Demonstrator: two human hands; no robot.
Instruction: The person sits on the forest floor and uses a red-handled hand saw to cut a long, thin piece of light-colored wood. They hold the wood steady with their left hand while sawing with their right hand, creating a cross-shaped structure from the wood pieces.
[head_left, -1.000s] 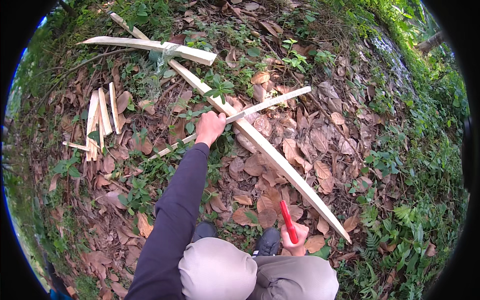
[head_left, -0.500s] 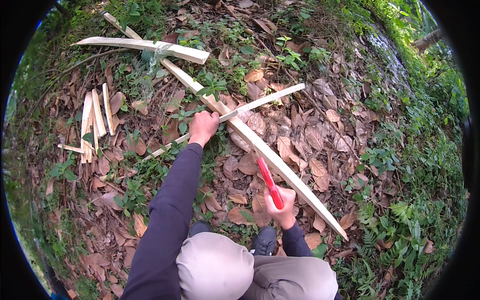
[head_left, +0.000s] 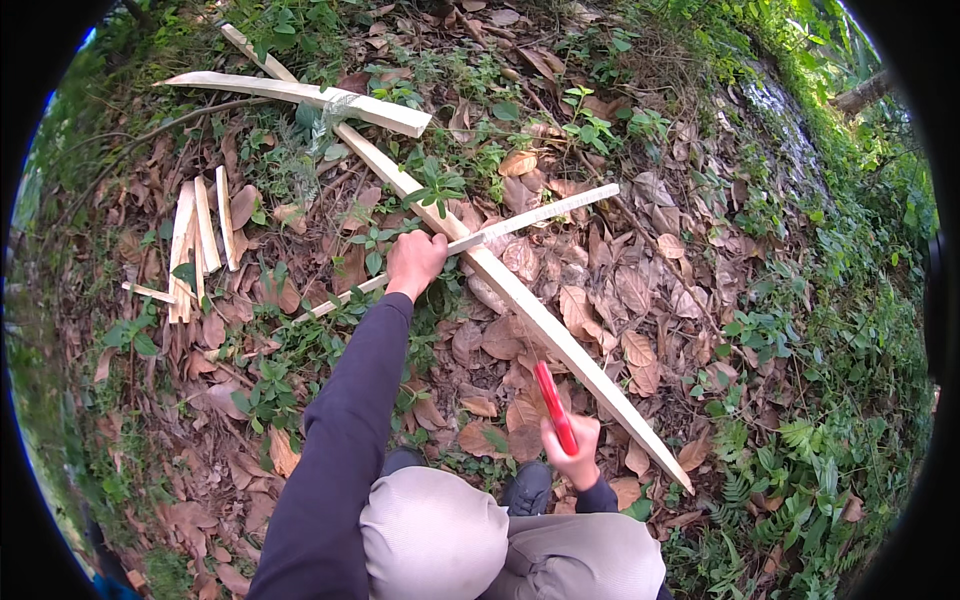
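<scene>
- Clamping the thin wooden strip (head_left: 545,213) beside its crossing over the long wooden beam (head_left: 547,325), the left hand (head_left: 417,264) has its fingers exposed; a skipping stroke could cut them;
- the right hand (head_left: 578,464) has fingers wrapped around the red-handled tool (head_left: 553,400); its cutting end is too faint to judge; uneven pull could twist it;
- the beam lies on leaf litter (head_left: 632,285); soft support may let the strip rock.

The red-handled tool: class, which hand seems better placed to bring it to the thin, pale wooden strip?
Probably the right hand: it grips the tool, while the left hand holds the strip near where it crosses the thicker pale wooden bar.
</scene>
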